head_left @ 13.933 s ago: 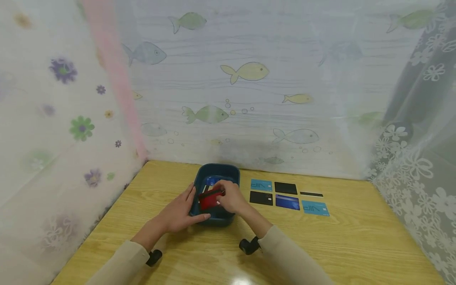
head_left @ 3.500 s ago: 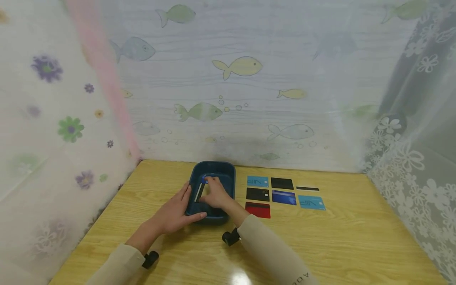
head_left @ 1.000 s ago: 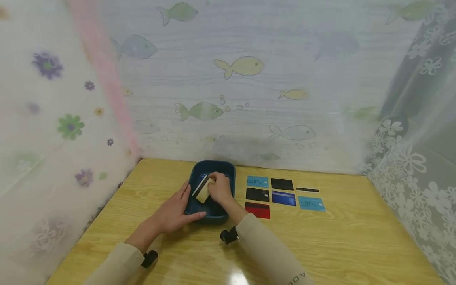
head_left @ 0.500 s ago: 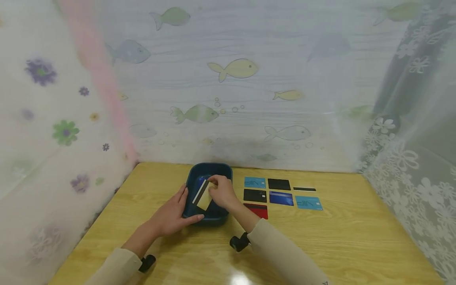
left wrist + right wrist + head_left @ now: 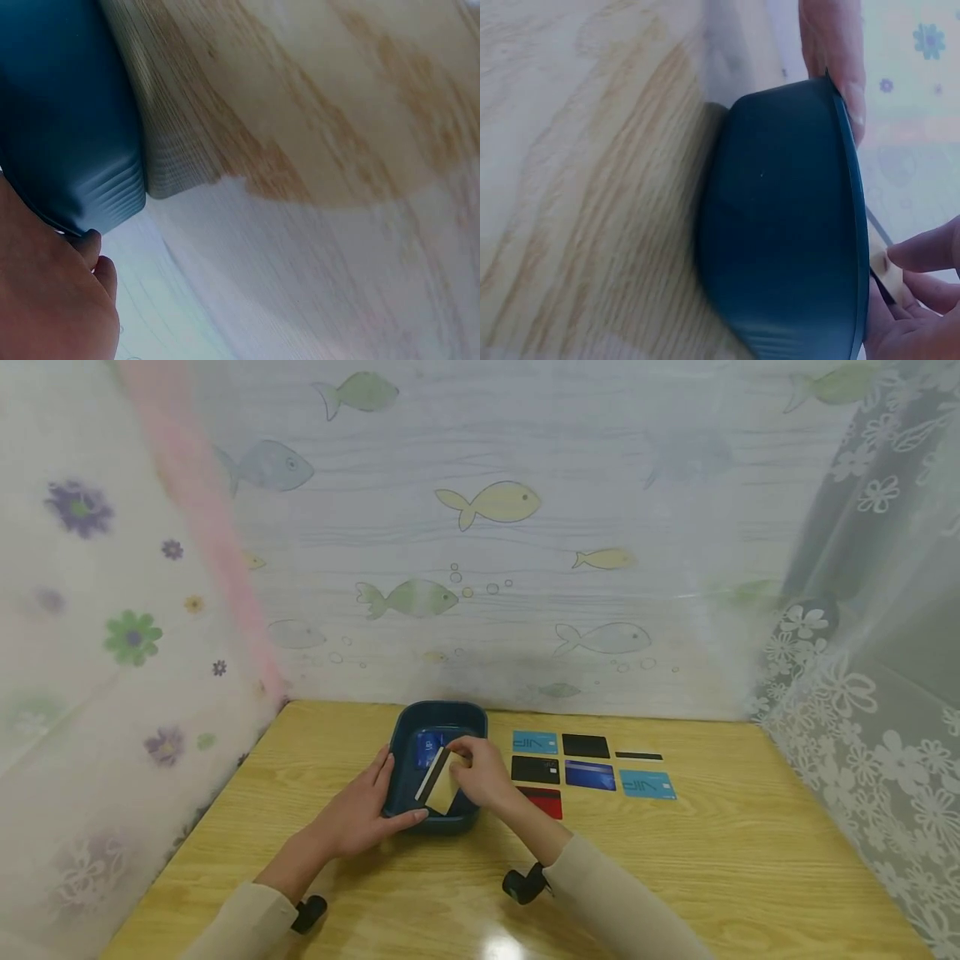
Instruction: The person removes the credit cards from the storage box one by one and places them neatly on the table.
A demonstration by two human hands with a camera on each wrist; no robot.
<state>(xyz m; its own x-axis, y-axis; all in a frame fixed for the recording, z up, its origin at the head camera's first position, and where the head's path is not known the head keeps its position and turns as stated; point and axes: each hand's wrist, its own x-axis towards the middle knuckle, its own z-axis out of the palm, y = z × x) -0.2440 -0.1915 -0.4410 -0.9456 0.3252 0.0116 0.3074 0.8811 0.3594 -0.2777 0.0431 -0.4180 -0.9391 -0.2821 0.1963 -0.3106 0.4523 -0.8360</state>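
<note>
My right hand [image 5: 483, 772] pinches a gold bank card [image 5: 444, 789] with a black stripe and a white strip, holding it tilted inside the dark blue plastic box [image 5: 401, 735]. Beneath it in the box lies a blue card [image 5: 427, 749], partly covered. At the box's left side, my left hand [image 5: 352, 814] rests with fingers extended along the wall and thumb reaching over the near rim. In the right wrist view the gold card [image 5: 885, 274] shows between thumb and fingers just past the box's rim.
Right of the box, cards lie in rows: light blue [image 5: 535, 742], black [image 5: 586, 746], a black-striped one [image 5: 639, 756], another black [image 5: 536, 769], dark blue [image 5: 590, 775], another light blue [image 5: 648, 784] and red [image 5: 551, 804]. Patterned curtains [image 5: 510, 635] edge the wooden table [image 5: 712, 877].
The red card, pinched in the box earlier, now lies on the table. My right hand has picked up the gold card and shifted it nearer, uncovering the blue card. My left hand stays at the box.
</note>
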